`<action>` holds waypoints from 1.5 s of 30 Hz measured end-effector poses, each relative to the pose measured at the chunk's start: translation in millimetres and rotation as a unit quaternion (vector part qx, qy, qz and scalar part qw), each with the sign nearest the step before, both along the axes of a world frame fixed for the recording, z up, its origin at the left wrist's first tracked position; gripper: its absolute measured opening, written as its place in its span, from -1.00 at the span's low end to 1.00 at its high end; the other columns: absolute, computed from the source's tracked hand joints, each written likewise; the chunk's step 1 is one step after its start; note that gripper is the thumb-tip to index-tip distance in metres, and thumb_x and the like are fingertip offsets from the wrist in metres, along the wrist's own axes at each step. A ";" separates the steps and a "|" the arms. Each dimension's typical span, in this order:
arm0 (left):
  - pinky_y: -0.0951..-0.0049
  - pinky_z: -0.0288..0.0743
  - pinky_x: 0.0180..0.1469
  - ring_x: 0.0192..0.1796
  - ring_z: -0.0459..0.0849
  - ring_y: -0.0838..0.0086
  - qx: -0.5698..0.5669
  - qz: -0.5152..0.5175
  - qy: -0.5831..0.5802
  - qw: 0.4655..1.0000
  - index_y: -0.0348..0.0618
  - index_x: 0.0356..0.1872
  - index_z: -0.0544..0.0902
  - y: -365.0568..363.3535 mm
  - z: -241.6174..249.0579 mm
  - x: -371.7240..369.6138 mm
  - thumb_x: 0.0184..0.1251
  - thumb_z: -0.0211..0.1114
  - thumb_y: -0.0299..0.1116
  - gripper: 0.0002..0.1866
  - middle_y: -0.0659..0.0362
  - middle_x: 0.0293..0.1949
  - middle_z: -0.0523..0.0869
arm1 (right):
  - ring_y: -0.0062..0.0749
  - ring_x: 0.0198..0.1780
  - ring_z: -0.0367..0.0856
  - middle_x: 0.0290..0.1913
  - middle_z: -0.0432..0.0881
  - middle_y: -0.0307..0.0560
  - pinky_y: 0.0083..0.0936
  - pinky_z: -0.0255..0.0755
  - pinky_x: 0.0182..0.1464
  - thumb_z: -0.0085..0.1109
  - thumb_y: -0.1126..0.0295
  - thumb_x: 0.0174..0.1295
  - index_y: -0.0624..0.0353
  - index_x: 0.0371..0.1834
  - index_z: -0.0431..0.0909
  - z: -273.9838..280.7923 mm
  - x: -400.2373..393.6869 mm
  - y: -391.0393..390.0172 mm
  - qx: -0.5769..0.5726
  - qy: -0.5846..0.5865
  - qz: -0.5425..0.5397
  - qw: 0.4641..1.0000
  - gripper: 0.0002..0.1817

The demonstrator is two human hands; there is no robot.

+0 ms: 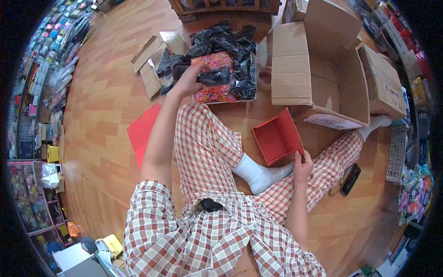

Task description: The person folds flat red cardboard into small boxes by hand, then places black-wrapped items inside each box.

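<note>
My left hand (pixel 188 81) is up at the pile beyond my knee, its fingers closed round one end of a dark, shiny cylindrical item (pixel 215 77). Beneath that item lies a pink and orange patterned packet (pixel 212 95), with crumpled black plastic (pixel 221 44) behind and beside it. My right hand (pixel 302 166) pinches the near right corner of an open red box (pixel 276 138), which rests tilted on the floor by my socked foot. The box's inside looks bare.
A large open carton (pixel 291 64) stands at the back right, with a closed carton (pixel 383 83) beside it. A red sheet (pixel 143 131) lies left of my knee, cardboard pieces (pixel 148 69) farther back. A phone (pixel 350 180) is by my right leg.
</note>
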State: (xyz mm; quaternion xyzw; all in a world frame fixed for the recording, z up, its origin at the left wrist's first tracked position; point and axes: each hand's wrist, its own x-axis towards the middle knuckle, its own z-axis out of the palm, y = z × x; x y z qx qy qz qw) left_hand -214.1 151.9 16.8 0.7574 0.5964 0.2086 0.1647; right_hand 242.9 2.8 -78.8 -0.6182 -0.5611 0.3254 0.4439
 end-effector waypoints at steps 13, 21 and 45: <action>0.04 0.28 0.27 0.30 0.32 0.04 -0.169 0.023 0.260 0.950 -0.05 0.28 0.27 18.2 -28.3 11.5 -0.35 0.50 -0.39 -0.05 -0.04 0.23 0.34 | -0.56 -0.32 0.55 -0.34 0.62 -0.16 -0.59 0.44 -0.26 0.20 0.43 0.20 0.30 -0.15 0.57 15.3 -9.1 -1.7 -0.031 0.031 -0.026 0.999 -0.79; 0.08 0.27 0.24 0.15 0.47 0.05 -0.058 0.015 0.261 0.963 -0.15 0.04 0.42 2.2 -28.4 14.1 -0.22 0.35 -0.49 -0.38 -0.06 -0.03 0.57 | -0.31 -0.26 0.59 -0.32 0.59 -0.06 -0.46 0.46 -0.20 0.23 0.37 0.18 0.27 -0.12 0.55 41.1 -27.2 15.7 0.063 -0.051 -0.007 0.997 -0.74; 0.39 0.54 -0.15 -0.23 0.66 0.41 -0.061 0.183 -0.427 0.883 -0.30 -0.05 0.57 31.5 -12.8 64.7 -0.04 0.49 -0.34 -0.51 0.12 -0.20 0.69 | -0.23 -0.33 0.58 -0.36 0.59 0.05 -0.42 0.42 -0.24 0.08 0.34 0.31 0.34 -0.23 0.58 41.5 -31.8 1.4 0.049 -0.022 0.009 0.998 -0.76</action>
